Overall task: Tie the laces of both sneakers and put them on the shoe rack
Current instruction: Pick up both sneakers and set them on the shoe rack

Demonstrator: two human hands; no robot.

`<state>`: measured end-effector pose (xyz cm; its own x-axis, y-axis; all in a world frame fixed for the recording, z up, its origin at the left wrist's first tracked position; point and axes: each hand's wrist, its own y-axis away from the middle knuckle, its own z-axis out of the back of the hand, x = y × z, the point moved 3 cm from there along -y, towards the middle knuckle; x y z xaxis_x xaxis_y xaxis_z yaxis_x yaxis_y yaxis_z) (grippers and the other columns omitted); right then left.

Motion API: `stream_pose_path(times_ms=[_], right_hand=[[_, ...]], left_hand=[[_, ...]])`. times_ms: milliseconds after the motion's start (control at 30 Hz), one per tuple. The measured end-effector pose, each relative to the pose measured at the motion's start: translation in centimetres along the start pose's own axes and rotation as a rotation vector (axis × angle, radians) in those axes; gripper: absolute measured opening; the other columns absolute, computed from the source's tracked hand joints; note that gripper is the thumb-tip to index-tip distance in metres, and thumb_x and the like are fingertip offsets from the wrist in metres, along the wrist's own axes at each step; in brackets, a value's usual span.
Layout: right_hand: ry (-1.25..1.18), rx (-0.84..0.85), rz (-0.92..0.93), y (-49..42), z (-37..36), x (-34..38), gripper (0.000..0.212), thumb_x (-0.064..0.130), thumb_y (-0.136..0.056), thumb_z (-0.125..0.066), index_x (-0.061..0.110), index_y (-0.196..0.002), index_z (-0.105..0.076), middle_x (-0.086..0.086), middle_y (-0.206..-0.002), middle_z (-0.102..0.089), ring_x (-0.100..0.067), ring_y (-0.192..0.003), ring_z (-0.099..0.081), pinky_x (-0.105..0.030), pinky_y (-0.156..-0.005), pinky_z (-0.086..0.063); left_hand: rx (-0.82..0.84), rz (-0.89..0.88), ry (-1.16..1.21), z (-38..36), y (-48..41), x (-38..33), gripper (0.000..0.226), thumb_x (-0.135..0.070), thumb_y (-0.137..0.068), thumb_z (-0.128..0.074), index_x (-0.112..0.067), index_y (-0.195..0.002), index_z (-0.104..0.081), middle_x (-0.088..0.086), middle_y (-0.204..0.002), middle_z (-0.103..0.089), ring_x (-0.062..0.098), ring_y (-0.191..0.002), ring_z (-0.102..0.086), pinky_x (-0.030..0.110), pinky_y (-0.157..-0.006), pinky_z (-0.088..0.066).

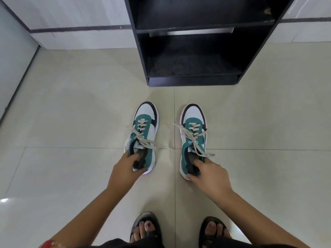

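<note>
Two green, white and black sneakers stand side by side on the floor, toes pointing at the black shoe rack (247,56). The left sneaker (146,122) and the right sneaker (194,122) both have loose cream laces trailing over their sides. My left hand (125,169) grips the heel collar of the left sneaker, fingers inside the opening. My right hand (209,174) grips the heel of the right sneaker the same way. Both sneakers rest on the tiles.
The rack stands against the white wall (80,20) straight ahead, with two open dark shelves. Pale floor tiles (71,113) spread all around. My feet in black sandals (145,228) are at the bottom edge. A grey panel (12,59) runs along the left.
</note>
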<state>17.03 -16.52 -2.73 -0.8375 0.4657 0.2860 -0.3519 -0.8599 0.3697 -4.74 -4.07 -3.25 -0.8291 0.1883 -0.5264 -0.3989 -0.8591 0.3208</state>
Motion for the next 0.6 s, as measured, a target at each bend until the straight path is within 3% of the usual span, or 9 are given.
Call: stream_pose_path(times_ms=[167,333,467,600], right_hand=[[-0.037,-0.107,0.006,0.0,-0.1,-0.5,0.033,0.048,-0.082,-0.057,0.021,-0.101,-0.06,-0.003,-0.104,-0.063,-0.027,-0.089,-0.063,-0.029,-0.059,-0.035],[-0.094,-0.182,0.017,-0.3,1.4,-0.6,0.032,0.047,-0.081,-0.06,0.019,-0.097,-0.063,-0.001,-0.1,-0.066,-0.029,-0.084,-0.065,-0.03,-0.058,-0.037],[-0.078,-0.216,0.017,0.3,5.3,-0.2,0.027,0.041,-0.073,-0.071,0.017,-0.083,-0.066,-0.001,-0.085,-0.069,-0.03,-0.064,-0.065,-0.03,-0.048,-0.04],[0.021,-0.234,0.066,2.3,12.7,1.8,0.027,0.036,-0.06,-0.083,0.02,-0.07,-0.063,0.007,-0.074,-0.067,-0.019,-0.045,-0.059,-0.024,-0.035,-0.032]], left_hand=[[-0.061,-0.042,0.096,-1.3,0.4,-1.8,0.026,-0.026,-0.07,-0.078,-0.019,-0.093,-0.067,-0.002,-0.089,-0.061,0.014,-0.073,-0.058,0.022,-0.061,-0.045],[-0.038,-0.057,0.123,-0.8,0.4,-3.4,0.022,-0.028,-0.07,-0.078,-0.025,-0.07,-0.056,-0.011,-0.074,-0.055,0.006,-0.064,-0.055,0.01,-0.053,-0.036],[-0.036,-0.07,0.133,2.4,0.7,-6.3,0.035,-0.026,-0.07,-0.078,-0.034,-0.063,-0.044,-0.015,-0.07,-0.051,0.006,-0.062,-0.054,0.011,-0.053,-0.035],[-0.068,-0.12,0.102,8.6,1.8,-10.5,0.041,-0.025,-0.069,-0.078,-0.025,-0.062,-0.038,-0.013,-0.075,-0.051,0.015,-0.061,-0.05,0.017,-0.051,-0.039]])
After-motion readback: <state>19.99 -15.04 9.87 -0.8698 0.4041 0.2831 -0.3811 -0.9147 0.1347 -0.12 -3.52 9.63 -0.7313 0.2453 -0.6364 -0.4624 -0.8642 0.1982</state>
